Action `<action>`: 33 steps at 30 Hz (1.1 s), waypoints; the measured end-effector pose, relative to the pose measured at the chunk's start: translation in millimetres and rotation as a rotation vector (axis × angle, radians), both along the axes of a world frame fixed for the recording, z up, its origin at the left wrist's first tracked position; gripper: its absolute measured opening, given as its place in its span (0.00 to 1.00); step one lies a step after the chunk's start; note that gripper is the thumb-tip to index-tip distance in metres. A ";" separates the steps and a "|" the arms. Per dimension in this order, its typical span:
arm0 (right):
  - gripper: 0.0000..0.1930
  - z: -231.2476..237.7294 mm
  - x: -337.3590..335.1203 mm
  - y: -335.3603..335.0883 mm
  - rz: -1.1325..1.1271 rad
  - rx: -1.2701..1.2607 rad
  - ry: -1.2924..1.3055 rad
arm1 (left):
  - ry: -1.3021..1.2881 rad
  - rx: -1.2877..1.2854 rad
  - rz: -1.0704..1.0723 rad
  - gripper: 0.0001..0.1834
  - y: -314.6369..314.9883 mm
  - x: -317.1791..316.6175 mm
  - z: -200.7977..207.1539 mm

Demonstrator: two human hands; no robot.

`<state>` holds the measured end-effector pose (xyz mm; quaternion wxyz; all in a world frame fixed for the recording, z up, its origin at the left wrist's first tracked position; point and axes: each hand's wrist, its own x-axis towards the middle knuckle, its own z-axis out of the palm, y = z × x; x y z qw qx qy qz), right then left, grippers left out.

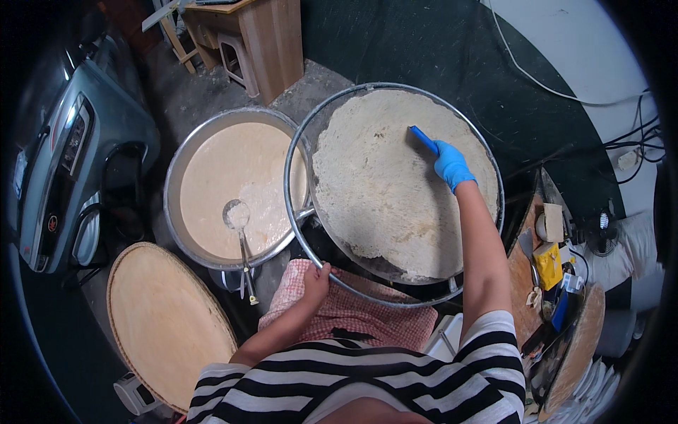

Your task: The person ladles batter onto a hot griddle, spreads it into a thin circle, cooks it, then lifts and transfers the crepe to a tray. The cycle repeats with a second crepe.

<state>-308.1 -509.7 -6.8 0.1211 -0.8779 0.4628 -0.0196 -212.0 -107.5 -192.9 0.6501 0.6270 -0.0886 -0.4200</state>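
My right hand (452, 166), in a blue glove, is closed round a blue scraper (422, 139). The scraper sits at the upper right part of a pale, rough-surfaced layer of batter (381, 191) that covers a large round griddle. A metal ring (297, 232) runs round the griddle. My bare left hand (317, 280) is closed on the near left part of that ring. Left of the griddle stands a wide metal pot (174, 212) of pale, creamy batter (212, 177). A ladle (240, 230) lies in the pot, its handle over the near rim.
A round woven tray (169, 325) leans at the lower left. Beyond it stands a grey-blue scooter (78, 162). A wooden desk (265, 46) is at the back. On the right, a wooden board (575, 346), a yellow packet (547, 265) and several cables (639, 141) crowd together.
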 end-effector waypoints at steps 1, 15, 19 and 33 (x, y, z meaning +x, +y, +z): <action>0.19 0.6 1.5 -0.5 0.029 -0.002 0.002 | -0.003 0.012 -0.006 0.09 1.0 0.4 1.8; 0.19 25.5 -10.3 24.4 0.235 0.189 0.060 | 0.186 -0.012 -0.003 0.07 -8.6 35.1 21.8; 0.21 23.4 -44.3 29.7 0.119 0.173 -0.062 | 0.191 0.001 -0.007 0.07 -12.8 42.7 24.3; 0.25 -21.3 -79.8 102.4 0.178 -0.090 -0.124 | 0.192 0.080 -0.072 0.12 -23.0 71.6 36.5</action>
